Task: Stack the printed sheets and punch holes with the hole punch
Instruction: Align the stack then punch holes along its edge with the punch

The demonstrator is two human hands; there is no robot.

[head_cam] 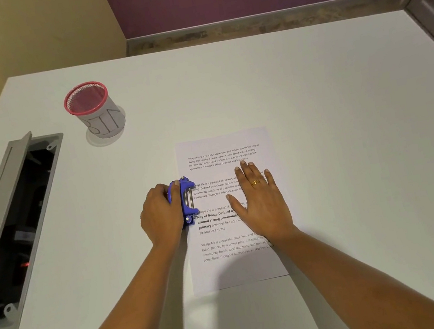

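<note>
My left hand point(161, 215) is wrapped around the hole punch point(186, 200) at the sheets' point(241, 268) edge, right hand point(259, 203) flat, fingers spread. I'd press straight down, keeping paper pinned.

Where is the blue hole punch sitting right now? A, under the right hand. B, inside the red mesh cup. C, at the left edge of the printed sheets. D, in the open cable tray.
C: the blue hole punch sits against the left edge of the printed sheets, gripped by the left hand, while the right hand lies flat on the page.
</note>
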